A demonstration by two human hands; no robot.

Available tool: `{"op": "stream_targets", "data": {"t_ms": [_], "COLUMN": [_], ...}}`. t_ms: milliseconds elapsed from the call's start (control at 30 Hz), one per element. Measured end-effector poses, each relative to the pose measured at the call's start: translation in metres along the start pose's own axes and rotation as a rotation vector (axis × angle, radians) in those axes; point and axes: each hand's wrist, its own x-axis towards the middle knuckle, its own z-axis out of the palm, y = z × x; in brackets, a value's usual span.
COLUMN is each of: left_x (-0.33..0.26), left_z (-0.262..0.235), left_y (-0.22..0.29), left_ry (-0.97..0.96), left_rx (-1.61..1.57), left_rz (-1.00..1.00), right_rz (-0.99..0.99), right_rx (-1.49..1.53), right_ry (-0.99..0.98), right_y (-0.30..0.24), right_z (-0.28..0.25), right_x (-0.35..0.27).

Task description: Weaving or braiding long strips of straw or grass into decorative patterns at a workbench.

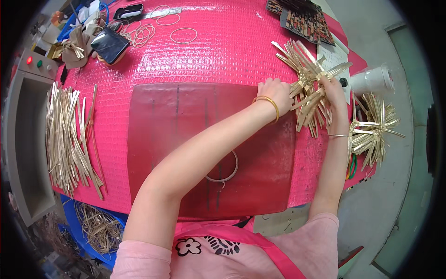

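Observation:
At the right of the table lies a pile of shiny gold flat strips (310, 111), gathered and knotted into star-like bunches. My left hand (275, 94), wearing a gold bangle, reaches across the mat to the pile's left side. Its fingers are closed at the strips, though their tips are partly hidden. My right hand (333, 92), with a thin silver bangle on the wrist, grips a knotted bunch of gold strips (320, 74) from the right. The strips fan out above and below the two hands.
A dark red mat (153, 139) carries a pale ring (236, 162). Loose gold strips (67, 139) lie at the left. More knotted bunches (376, 128) hang past the right edge, near a white cup (378, 80). A phone (110, 45) and cord loops (141, 35) lie far left.

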Motion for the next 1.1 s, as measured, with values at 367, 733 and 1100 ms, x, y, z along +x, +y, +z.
{"op": "stream_targets", "data": {"t_ms": [367, 733, 1100], "left_x": [-0.015, -0.028, -0.06], "left_z": [0.0, -0.003, -0.018], "left_y": [-0.009, -0.01, -0.031], "left_ry": [0.078, -0.046, -0.147], "left_rx": [-0.213, -0.24, -0.49], "left_rz": [0.145, 0.223, 0.378], "right_rz": [-0.103, 0.186, 0.026], "right_rx": [-0.11, 0.111, -0.39], "right_ry": [-0.073, -0.182, -0.097], "right_y": [-0.01, -0.025, -0.033], "right_z": [0.015, 0.0, 0.039], "right_x": [0.004, 0.007, -0.037]}}
